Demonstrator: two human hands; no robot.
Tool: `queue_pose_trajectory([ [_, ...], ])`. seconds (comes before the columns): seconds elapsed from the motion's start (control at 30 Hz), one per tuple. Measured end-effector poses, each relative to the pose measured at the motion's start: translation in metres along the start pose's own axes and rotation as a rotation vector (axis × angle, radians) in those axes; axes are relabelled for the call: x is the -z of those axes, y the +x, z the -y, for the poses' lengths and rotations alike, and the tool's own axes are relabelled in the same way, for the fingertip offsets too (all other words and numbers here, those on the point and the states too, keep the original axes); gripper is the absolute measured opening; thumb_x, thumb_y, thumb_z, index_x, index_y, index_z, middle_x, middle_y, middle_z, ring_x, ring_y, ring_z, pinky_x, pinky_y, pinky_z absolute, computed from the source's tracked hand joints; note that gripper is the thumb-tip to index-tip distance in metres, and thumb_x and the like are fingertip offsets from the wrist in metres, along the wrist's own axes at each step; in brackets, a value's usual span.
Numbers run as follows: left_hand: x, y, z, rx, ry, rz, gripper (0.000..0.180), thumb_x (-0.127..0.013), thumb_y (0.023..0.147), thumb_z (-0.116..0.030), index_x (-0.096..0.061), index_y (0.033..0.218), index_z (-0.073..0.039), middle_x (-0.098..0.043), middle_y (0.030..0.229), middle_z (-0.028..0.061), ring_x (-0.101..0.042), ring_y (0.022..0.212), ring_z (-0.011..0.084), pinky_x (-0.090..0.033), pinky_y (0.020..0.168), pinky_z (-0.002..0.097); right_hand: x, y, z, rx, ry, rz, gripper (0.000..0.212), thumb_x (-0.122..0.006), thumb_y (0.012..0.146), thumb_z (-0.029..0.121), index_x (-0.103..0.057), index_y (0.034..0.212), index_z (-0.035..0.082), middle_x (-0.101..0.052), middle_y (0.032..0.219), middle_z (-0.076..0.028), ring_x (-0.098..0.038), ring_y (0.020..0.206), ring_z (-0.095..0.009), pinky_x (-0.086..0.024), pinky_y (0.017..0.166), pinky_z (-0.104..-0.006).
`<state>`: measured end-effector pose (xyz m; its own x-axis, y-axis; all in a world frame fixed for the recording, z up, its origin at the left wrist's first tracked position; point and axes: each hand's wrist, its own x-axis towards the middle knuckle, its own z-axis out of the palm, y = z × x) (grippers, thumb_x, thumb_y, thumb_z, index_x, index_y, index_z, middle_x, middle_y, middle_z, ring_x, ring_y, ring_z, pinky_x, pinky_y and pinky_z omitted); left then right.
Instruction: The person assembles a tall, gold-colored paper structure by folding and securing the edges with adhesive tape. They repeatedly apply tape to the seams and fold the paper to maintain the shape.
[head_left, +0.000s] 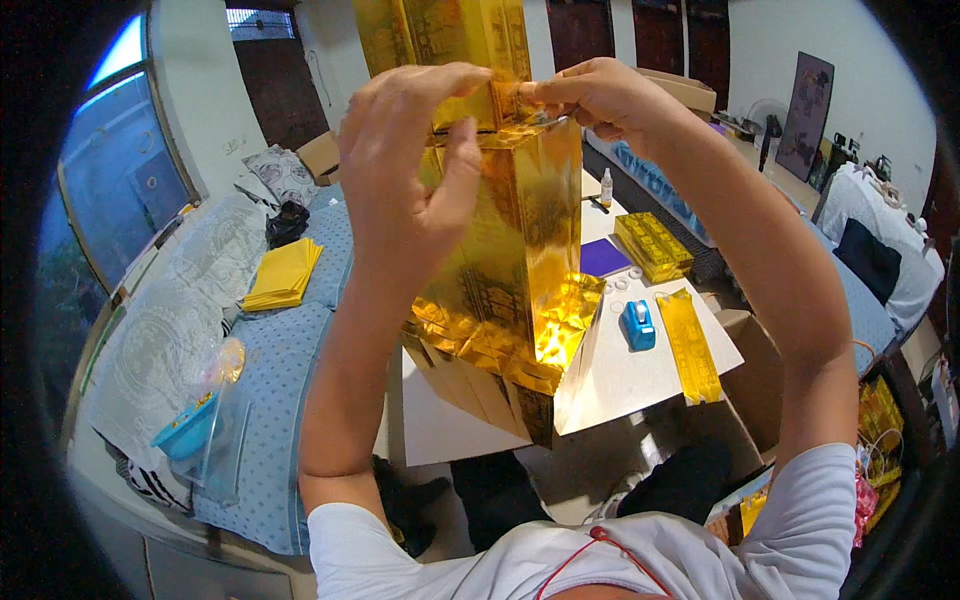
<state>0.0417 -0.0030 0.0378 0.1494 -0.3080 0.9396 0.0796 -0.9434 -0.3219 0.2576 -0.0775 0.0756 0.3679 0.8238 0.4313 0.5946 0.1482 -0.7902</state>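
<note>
A tall tower of gold foil-covered boxes [475, 225] stands upright on the white table in front of me, with a crinkled foil skirt [480, 335] around its lower part. My left hand [405, 165] is raised at the tower's upper left, its thumb and fingers apart and slightly blurred. Across from it, my right hand [597, 98] pinches at the ledge where the narrower upper block [450, 40] meets the wider box. Something thin and shiny shows below those fingertips, too small to name.
On the white table [590, 400] lie a blue tape dispenser [638, 325], a gold strip [690, 345], a gold packet [653, 246], a purple pad [604, 258] and a small bottle [606, 188]. Yellow sheets [283, 274] and a blue basin [186, 428] rest on the left sofa. An opened cardboard box [750, 370] stands right.
</note>
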Motion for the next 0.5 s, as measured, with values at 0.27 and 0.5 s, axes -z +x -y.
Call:
queue_pose_trajectory([
  [0.27,-0.017,0.011,-0.004,-0.107,0.080,0.167,0.038,-0.062,0.089,-0.004,-0.061,0.127,-0.011,-0.066,0.125,0.0101,-0.058,0.123,0.0319,-0.039,0.106,0.0415,-0.001,-0.005,0.006,-0.043,0.011,0.013,0.034,-0.073,0.091,0.040,-0.073,0.097,0.006,-0.063,0.079,0.001,-0.041,0.053,-0.002,-0.024,0.043,-0.0183],
  [0.5,-0.022,0.024,-0.006,-0.166,0.115,0.336,0.045,-0.062,0.094,-0.014,-0.053,0.138,-0.016,-0.065,0.128,0.0121,-0.059,0.122,0.0303,-0.034,0.116,0.0435,0.004,-0.006,0.009,-0.078,-0.026,0.044,0.030,-0.066,0.096,0.033,-0.071,0.105,0.005,-0.062,0.079,-0.001,-0.042,0.054,-0.003,-0.025,0.043,-0.0185],
])
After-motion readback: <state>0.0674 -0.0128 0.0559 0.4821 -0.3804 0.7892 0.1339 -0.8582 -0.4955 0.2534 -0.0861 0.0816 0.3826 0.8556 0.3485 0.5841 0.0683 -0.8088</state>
